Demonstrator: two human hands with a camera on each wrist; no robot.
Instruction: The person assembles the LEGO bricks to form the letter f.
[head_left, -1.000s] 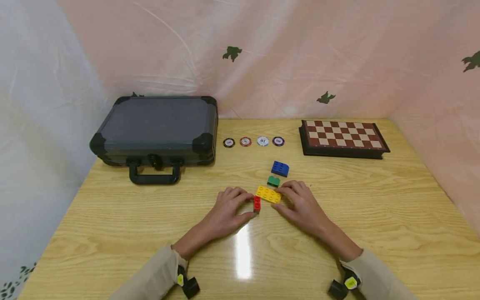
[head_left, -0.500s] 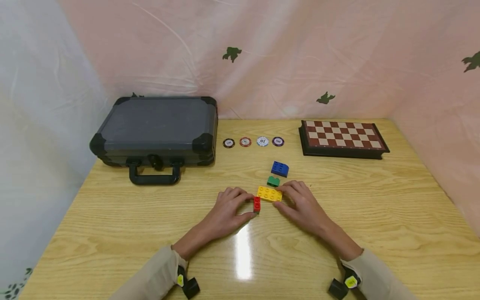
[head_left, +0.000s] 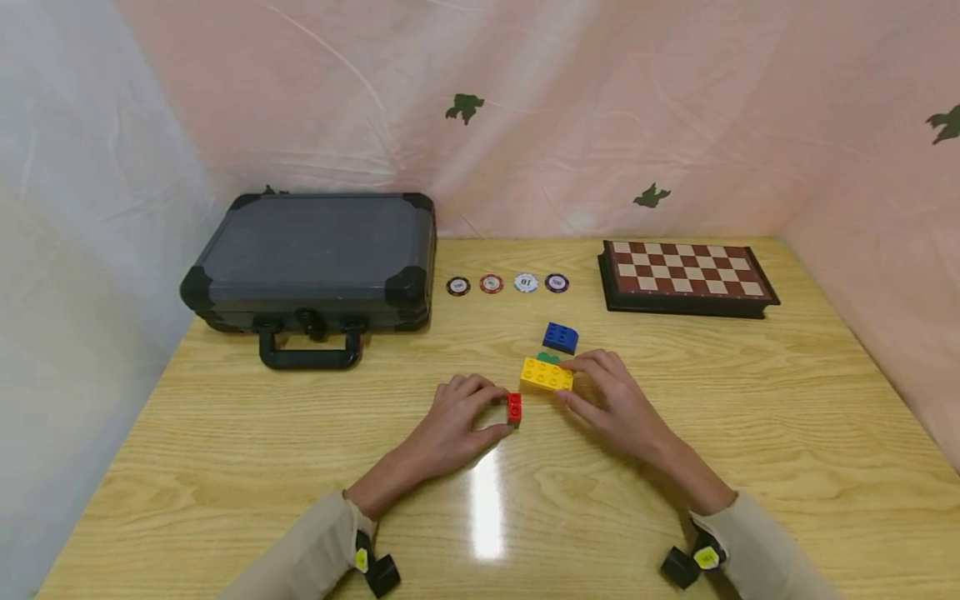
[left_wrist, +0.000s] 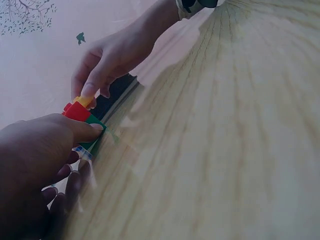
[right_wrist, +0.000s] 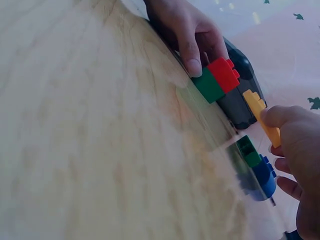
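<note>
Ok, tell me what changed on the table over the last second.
The right hand, gripping the yellow brick, lifted it off the red brick and moved it away from the person, so it now hides most of the green brick. The left hand kept holding the red brick in place. Blue brick, chips, case and chessboard stayed put.

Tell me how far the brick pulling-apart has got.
Done: the yellow brick is off the stack and held clear by the right hand. In hand: the left hand holds the red brick, seated on a green one in the wrist view. Left: those two joined; blue brick untouched.
</note>
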